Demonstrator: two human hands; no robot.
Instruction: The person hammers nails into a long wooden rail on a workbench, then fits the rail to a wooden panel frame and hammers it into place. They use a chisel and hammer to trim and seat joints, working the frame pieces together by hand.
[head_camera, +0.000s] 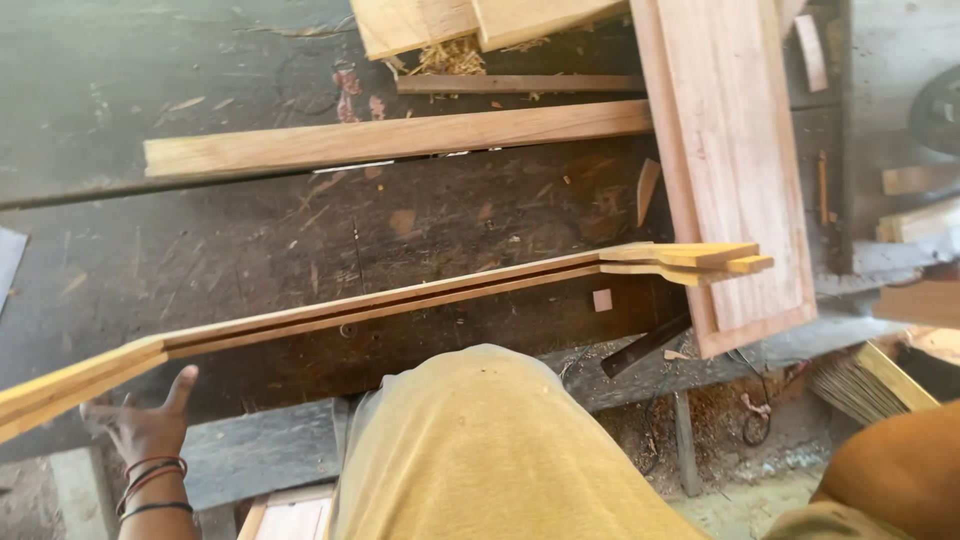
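Dark, scarred planks form the bench (200, 250), littered with chips and sawdust. At the far left, the left hand (140, 420) is spread wide, fingers apart, just beneath the near end of two long thin wooden slats (400, 300); whether it touches them I cannot tell. The slats lie together, running diagonally up to the right, their shaped ends resting over a wide pale board (730, 160). Behind them lies a thicker timber strip (400, 138). At lower right, a broom (860, 385) lies on the floor. The right hand is out of view.
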